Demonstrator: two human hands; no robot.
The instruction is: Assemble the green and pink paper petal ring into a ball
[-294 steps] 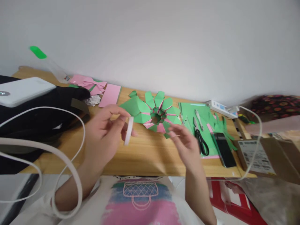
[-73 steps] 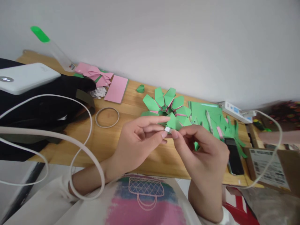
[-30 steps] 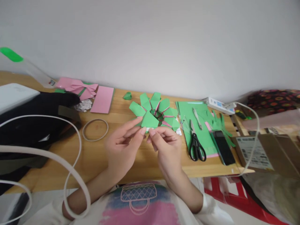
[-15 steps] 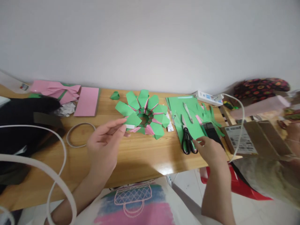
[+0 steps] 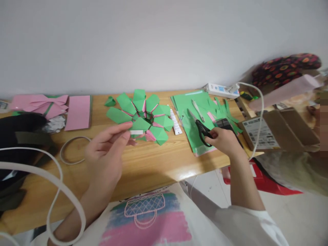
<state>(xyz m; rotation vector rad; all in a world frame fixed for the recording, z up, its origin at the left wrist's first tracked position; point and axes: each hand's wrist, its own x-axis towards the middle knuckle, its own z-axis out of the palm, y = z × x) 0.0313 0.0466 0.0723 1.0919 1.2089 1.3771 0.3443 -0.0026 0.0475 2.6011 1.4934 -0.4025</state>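
Hands apart. Left hand [image 5: 106,147] pinches folded green piece [image 5: 142,125] with white strip [image 5: 136,132]; paper ring [image 5: 160,120] lies at that hand's 2 o'clock. Right hand [image 5: 223,139], at ring's 3 o'clock, grips scissors [image 5: 200,126] over green sheets [image 5: 186,126], blades [image 5: 191,114] toward 11 o'clock.

Light-brown wooden tabletop [image 5: 146,164]: smooth, grain visible, glossy sheen at front edge. Green-and-pink flower-shaped folded-paper ring [image 5: 142,124]: matt, crisply creased. Black-handled scissors [image 5: 200,127], toward right edge: smooth plastic handles, metal-looking blades. White rectangular plastic power strip [image 5: 217,89], at back edge: smooth. Pink rectangular paper sheet [image 5: 77,112], near back edge: smooth, matt.
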